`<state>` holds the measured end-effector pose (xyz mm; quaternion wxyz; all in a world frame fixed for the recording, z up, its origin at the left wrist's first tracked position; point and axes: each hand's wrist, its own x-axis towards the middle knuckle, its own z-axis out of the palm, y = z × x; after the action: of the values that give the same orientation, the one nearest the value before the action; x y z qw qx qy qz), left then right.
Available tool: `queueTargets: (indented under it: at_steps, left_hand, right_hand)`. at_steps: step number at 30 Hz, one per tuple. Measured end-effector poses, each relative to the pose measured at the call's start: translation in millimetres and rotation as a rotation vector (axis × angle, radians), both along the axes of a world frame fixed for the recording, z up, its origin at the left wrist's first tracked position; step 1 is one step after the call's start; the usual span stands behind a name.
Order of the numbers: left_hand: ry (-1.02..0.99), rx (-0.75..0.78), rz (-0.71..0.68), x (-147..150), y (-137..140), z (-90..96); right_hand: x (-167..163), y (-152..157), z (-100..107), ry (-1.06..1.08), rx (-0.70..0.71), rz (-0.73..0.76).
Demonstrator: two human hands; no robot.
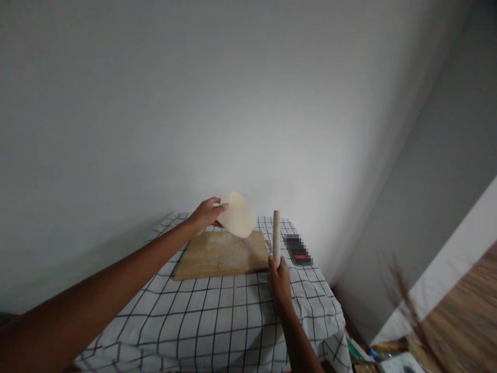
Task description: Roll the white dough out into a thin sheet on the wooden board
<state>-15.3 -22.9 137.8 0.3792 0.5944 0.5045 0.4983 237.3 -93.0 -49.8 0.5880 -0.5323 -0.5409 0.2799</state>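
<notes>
Pinched at its left edge by my left hand (pixel 207 213), a thin, flat round of pale dough (pixel 238 216) is held up above the far part of a wooden board (pixel 217 256). The board's surface shows whitish, flour-like patches. My right hand (pixel 279 277) is wrapped round the lower end of a light wooden rolling pin (pixel 276 235), which points upward just right of the board. Some of the right fingers are hidden behind the pin and palm.
A white tablecloth with dark checks (pixel 217 311) covers the table, which stands against a pale wall (pixel 233 103). Right of the rolling pin lies a dark, pixelated flat object (pixel 298 249). Various items (pixel 399 362) sit low at the bottom right, near a wooden floor (pixel 466 311).
</notes>
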Motion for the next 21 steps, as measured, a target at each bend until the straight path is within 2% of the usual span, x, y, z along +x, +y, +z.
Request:
queueTargets:
  at_steps: [3, 5, 7, 8, 9, 11, 15, 16, 19, 21]
  left_hand:
    - [-0.199, -0.082, 0.051, -4.7, -11.9, -35.3]
    - [-0.172, -0.306, -0.07, -12.8, -26.7, -70.4]
    - [-0.029, -0.616, -0.287, -22.9, -42.2, -104.3]
    - [0.057, -0.71, -0.384, -27.9, -47.9, -117.3]
    - [0.106, -0.725, -0.418, -32.4, -51.2, -126.1]
    - [0.155, -0.62, -0.375, -38.8, -49.2, -130.8]
    - [0.34, -0.12, -0.083, -39.3, -21.6, -115.3]
    - [0.428, -0.005, -0.054, -36.9, -14.8, -114.7]
    - [0.733, 0.289, -0.068, -24.5, -5.2, -133.3]
    - [0.927, 0.33, -0.069, -15.1, -6.4, -156.3]
  right_hand:
    - [0.5, -0.8, 0.9, -0.002, 0.013, -0.009]
    - [0.9, -0.2, 0.4, -0.012, 0.013, -0.013]
    - [1.1, 0.7, -0.5, -0.026, 0.005, -0.013]
    - [1.1, 1.2, -1.0, -0.034, 0.002, -0.013]
    - [1.1, 1.5, -1.4, -0.042, 0.0, -0.015]
    - [0.9, 1.6, -1.8, -0.063, -0.005, -0.019]
    - [0.7, 0.9, -2.3, -0.109, -0.016, -0.023]
    - [0.8, 0.7, -2.5, -0.114, -0.015, -0.021]
    - [0.9, 0.4, -2.6, -0.117, -0.019, -0.014]
    - [0.9, 0.5, -2.6, -0.115, -0.02, -0.011]
